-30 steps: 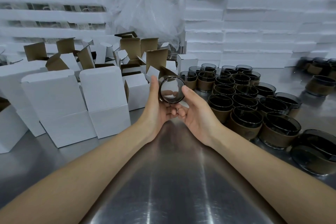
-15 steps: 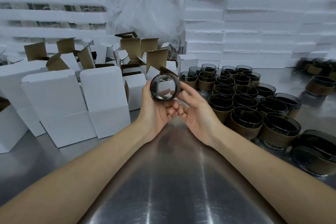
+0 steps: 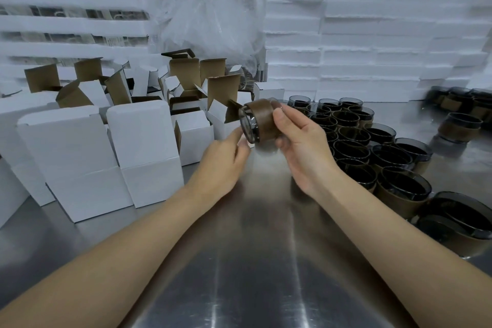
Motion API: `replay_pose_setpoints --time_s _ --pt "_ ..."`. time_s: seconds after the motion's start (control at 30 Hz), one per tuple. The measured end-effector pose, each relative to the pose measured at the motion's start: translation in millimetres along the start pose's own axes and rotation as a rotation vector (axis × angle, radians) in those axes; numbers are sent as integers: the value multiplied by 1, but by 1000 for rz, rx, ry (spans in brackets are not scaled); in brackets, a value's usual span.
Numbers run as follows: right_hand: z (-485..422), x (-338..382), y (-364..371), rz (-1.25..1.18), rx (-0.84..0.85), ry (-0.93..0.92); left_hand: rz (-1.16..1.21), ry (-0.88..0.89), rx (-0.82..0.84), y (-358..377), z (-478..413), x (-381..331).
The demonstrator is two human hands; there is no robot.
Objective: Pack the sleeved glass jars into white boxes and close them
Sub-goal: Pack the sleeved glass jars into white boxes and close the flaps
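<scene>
Right hand (image 3: 300, 141) grips the sleeved jar (image 3: 259, 124) sideways above mid-tabletop (image 3: 266, 274), left hand (image 3: 226, 157) open with fingertips at its rim; smooth glass could slide from the sleeve and drop before reaching an open white box (image 3: 195, 128).

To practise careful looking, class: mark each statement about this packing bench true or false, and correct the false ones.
1. The right hand holds a sleeved jar on its side. True.
2. The held jar's sleeve is white. False: brown.
3. The other sleeved jars stand to the person's right. True.
4. The left hand holds a white box. False: its fingertips are at the jar's end.
5. The bench is wooden. False: shiny metal.
</scene>
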State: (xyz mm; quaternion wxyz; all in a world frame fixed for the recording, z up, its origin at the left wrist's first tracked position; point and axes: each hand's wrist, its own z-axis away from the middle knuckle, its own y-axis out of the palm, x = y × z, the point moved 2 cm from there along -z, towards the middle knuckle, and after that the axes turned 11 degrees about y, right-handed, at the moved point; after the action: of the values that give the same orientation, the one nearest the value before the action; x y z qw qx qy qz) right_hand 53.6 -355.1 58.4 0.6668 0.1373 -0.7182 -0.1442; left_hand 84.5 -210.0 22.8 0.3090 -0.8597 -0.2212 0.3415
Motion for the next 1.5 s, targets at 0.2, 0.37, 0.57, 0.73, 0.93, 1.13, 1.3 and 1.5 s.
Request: replay_pose_setpoints --time_s 0.2,0.37,0.57,0.73,0.93,1.13,1.3,1.5 --pt "-4 12 -7 80 -78 1 -457 -43 95 4 -8 0" --pt "-3 14 -7 78 -61 14 -529 -32 68 -1 -10 -1" --pt "-2 18 -5 108 -56 5 -554 -40 11 -6 -11 -4" --pt "-2 18 -2 77 -3 6 -652 -95 98 -7 -12 -2" --pt "-5 20 2 -5 73 -90 -583 -3 17 -12 -6 -18" --pt "-10 22 2 287 -121 -304 -515 18 9 -15 -3 -26" --pt "-8 22 -4 560 -221 -446 -384 -23 15 -16 0 -28" --pt "-6 21 3 820 -193 -601 -374 2 6 -15 1 -30"
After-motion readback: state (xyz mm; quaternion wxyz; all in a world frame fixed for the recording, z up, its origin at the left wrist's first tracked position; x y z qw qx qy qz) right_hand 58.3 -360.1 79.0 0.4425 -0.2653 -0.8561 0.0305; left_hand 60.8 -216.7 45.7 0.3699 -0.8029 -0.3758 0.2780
